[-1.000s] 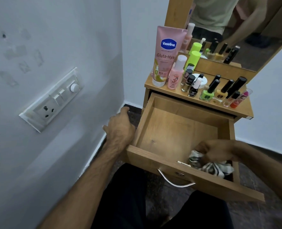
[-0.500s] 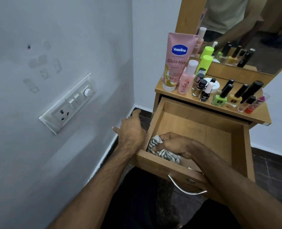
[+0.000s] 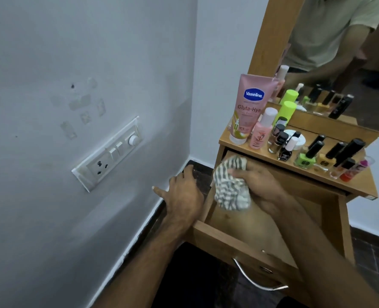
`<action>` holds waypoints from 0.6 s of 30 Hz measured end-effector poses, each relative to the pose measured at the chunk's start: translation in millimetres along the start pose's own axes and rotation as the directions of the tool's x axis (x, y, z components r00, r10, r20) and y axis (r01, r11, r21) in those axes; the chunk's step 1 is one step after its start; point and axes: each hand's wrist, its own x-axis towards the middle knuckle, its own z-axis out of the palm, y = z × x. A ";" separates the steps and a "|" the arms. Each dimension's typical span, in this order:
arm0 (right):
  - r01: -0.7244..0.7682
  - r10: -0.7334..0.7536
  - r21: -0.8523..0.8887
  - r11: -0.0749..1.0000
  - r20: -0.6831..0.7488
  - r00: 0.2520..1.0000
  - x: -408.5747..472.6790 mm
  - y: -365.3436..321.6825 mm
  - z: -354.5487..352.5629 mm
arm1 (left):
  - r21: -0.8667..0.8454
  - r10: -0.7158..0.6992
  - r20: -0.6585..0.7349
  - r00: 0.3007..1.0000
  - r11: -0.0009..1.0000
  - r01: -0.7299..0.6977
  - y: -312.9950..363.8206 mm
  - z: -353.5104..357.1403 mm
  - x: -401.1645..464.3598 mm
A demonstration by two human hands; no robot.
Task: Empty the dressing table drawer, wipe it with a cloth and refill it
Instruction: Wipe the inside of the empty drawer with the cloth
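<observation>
Two hands engaged: my right hand grips the bunched striped cloth against the drawer's left wall near its back corner, while my left hand, fingers spread, braces just outside that wall.

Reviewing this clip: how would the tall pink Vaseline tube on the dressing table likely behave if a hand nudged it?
The Vaseline tube stands upright on its narrow cap with its wider end up, so it probably tips easily. If it falls, it would likely hit the pink bottle standing close beside it. It looks like soft plastic, so a grip would probably dent rather than break it.
</observation>
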 end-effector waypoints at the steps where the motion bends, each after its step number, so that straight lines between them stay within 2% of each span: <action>1: 0.123 -0.157 -0.257 0.959 -0.116 0.981 4.2 -11.3 6.0 | 0.010 0.007 -0.019 1.000 1.000 -0.007 -0.7 1.5 1.0; 2: 0.205 -0.321 -0.496 0.844 -0.161 0.933 6.2 -21.4 12.9 | 0.019 0.010 -0.031 0.999 1.000 -0.009 -2.0 3.3 2.3; 3: 0.240 -0.440 -0.660 0.712 -0.153 0.885 9.8 -27.5 18.2 | 0.024 0.008 -0.033 0.999 1.000 -0.007 -3.1 4.8 3.5; 5: 0.256 -0.545 -0.807 0.532 -0.095 0.833 12.9 -36.6 26.2 | 0.020 -0.002 -0.036 0.999 1.000 0.002 -4.3 6.0 4.1; 7: 0.273 -0.573 -0.842 0.466 -0.052 0.818 14.1 -40.5 28.2 | 0.018 0.001 -0.034 0.999 1.000 -0.001 -4.2 5.5 3.4; 8: 0.272 -0.571 -0.843 0.465 -0.050 0.820 14.1 -40.8 26.8 | 0.024 0.009 -0.029 1.000 1.000 -0.009 -4.3 5.5 3.2; 10: 0.208 -0.564 -0.899 0.386 -0.051 0.824 11.0 -40.1 19.7 | 0.042 0.035 -0.013 0.999 0.999 -0.034 -5.4 7.6 4.7; 15: -0.142 -0.356 -0.979 0.145 -0.186 0.916 11.3 -11.9 -8.0 | -0.003 0.128 -0.039 0.991 0.992 -0.128 -9.7 15.2 11.2; 16: -0.185 -0.310 -0.973 0.138 -0.220 0.925 13.3 -3.5 -9.5 | -0.033 0.146 -0.046 0.988 0.989 -0.147 -9.5 17.0 11.5; 18: -0.186 -0.253 -0.950 0.251 -0.250 0.935 21.3 12.2 -10.6 | -0.075 0.158 -0.037 0.987 0.984 -0.161 -9.6 19.0 11.9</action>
